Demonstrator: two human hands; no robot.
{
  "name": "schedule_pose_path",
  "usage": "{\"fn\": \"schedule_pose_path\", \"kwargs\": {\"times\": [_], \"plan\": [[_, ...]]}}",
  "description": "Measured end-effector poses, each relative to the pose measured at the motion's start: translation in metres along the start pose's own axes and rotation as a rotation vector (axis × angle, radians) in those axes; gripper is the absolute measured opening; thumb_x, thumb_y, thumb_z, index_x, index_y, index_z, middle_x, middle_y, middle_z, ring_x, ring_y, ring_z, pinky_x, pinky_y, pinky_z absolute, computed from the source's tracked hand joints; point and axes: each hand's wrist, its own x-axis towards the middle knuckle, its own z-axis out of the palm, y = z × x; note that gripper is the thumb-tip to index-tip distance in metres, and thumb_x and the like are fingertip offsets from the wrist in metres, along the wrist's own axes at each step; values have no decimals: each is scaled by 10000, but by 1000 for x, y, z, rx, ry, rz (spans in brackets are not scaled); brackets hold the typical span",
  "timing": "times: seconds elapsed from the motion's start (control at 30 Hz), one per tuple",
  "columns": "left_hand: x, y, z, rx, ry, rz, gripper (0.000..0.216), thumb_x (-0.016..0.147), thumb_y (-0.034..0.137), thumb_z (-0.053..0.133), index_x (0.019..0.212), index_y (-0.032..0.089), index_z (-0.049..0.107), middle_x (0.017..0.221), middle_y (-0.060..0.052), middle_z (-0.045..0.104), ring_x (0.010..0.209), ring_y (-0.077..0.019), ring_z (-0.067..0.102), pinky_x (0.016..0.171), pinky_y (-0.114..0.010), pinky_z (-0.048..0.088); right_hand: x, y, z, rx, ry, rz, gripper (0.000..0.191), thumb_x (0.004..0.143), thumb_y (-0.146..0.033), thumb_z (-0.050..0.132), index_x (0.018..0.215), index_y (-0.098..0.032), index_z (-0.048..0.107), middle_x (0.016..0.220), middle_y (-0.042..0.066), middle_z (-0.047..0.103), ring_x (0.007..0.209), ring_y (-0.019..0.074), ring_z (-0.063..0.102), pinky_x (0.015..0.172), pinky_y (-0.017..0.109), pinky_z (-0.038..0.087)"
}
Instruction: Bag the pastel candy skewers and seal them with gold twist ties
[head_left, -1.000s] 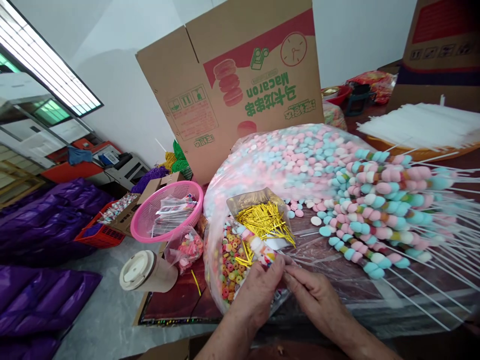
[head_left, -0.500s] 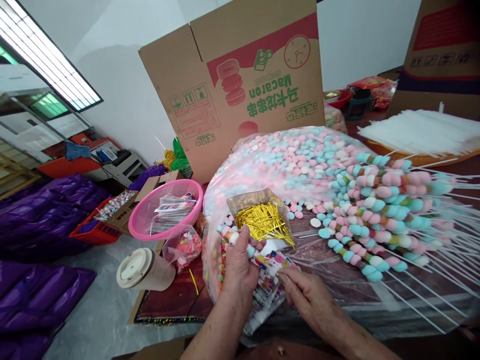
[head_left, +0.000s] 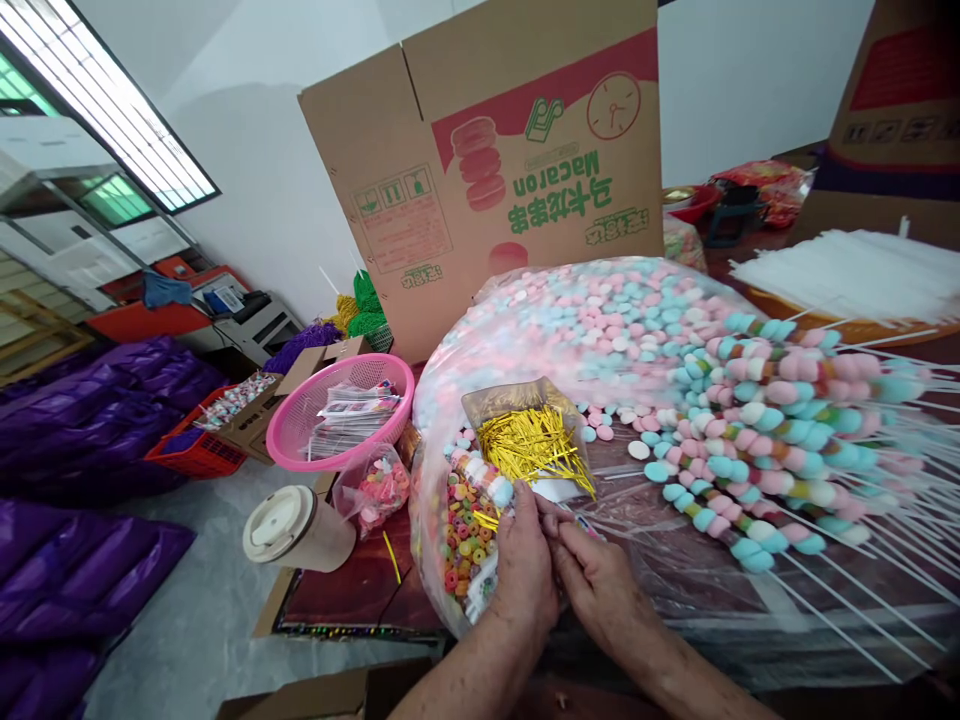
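My left hand (head_left: 525,570) is closed around a marshmallow skewer (head_left: 480,475) wrapped in a printed clear sleeve, its top end pointing up and left. My right hand (head_left: 596,580) pinches the same wrapping right beside the left hand's fingertips. Both hands hover over a clear bag of colourful ring candies (head_left: 461,530). Just beyond them lies an open packet of gold twist ties (head_left: 532,440).
A heap of finished pink, blue and white skewers (head_left: 757,430) fans out to the right on plastic sheeting. A big bag of loose marshmallows (head_left: 585,320) sits behind, before a cardboard box (head_left: 487,170). A pink basket (head_left: 345,410) and lidded cup (head_left: 296,528) stand left.
My hands drew together again. The printed sleeve that showed between them half a second ago is now bunched under the fingers, and the skewer top tilted back up-left.
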Motion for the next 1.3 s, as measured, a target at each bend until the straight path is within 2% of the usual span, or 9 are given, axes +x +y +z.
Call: {"fn": "schedule_pose_path", "kwargs": {"times": [0.13, 0.23, 0.37, 0.47, 0.63, 0.8, 0.97, 1.17, 1.3], "plan": [[-22, 16, -17, 618, -267, 124, 443, 824, 530, 401, 967, 164, 607, 824, -74, 656, 849, -196, 598, 762, -284, 440, 5, 9, -16, 22, -56, 9, 314, 869, -323, 351, 718, -184, 589, 639, 27, 614, 594, 157, 562, 558, 239, 442], [-32, 65, -36, 820, -455, 180, 367, 665, 472, 656, 887, 179, 667, 639, -40, 651, 651, -204, 594, 672, -306, 455, 8, 12, -41, -33, -132, 7, 315, 886, -343, 360, 748, -181, 592, 624, 12, 601, 570, 141, 536, 522, 221, 407], [-10, 119, -52, 1551, -196, 914, 553, 658, 474, 669, 1129, 199, 575, 1153, -137, 588, 1105, -336, 474, 972, -506, 266, 11, 4, -66, -125, -290, -99, 311, 909, -313, 346, 736, -187, 571, 645, 3, 583, 600, 126, 515, 551, 215, 373], [9, 109, -56, 1863, -530, 776, 389, 777, 480, 538, 1036, 196, 592, 958, -105, 661, 954, -296, 573, 949, -512, 287, 14, -4, -72, -215, -345, -131, 331, 919, -309, 320, 707, -186, 543, 610, -6, 548, 566, 118, 486, 527, 218, 334], [7, 57, -56, 1574, -682, 426, 361, 871, 469, 355, 1033, 213, 549, 905, -67, 657, 807, -217, 598, 751, -318, 423, 21, -2, -75, -283, -366, -84, 332, 901, -331, 341, 688, -190, 552, 615, 7, 551, 573, 130, 485, 533, 229, 345], [1, 40, -54, 1170, -567, 272, 385, 903, 436, 255, 922, 179, 541, 797, -39, 618, 699, -162, 536, 639, -251, 410, 21, 10, -54, 51, -112, 147, 374, 843, -409, 447, 1135, -180, 497, 667, -11, 558, 596, 139, 524, 537, 229, 410], [-2, 38, -57, 1084, -717, 96, 307, 867, 418, 346, 832, 182, 538, 766, -18, 579, 641, -141, 511, 596, -250, 411, 11, 9, -23, 54, -176, 104, 341, 874, -382, 382, 634, -176, 510, 531, -29, 480, 511, 112, 463, 475, 212, 370], [-4, 37, -55, 800, -607, -161, 209, 810, 322, 408, 785, 182, 561, 588, 28, 519, 485, -110, 458, 497, -229, 400, 23, -14, -43, -322, 54, -356, 200, 869, -190, 390, 851, -139, 583, 756, 68, 633, 723, 166, 582, 635, 272, 452], [-1, 47, -54, 728, -645, 52, 165, 773, 303, 495, 756, 202, 625, 740, -4, 622, 745, -164, 560, 703, -274, 454, 18, -14, -53, -646, -291, -793, 376, 842, -102, 382, 1201, -127, 489, 1235, 128, 538, 1197, 275, 398, 1000, 514, 261]]}}
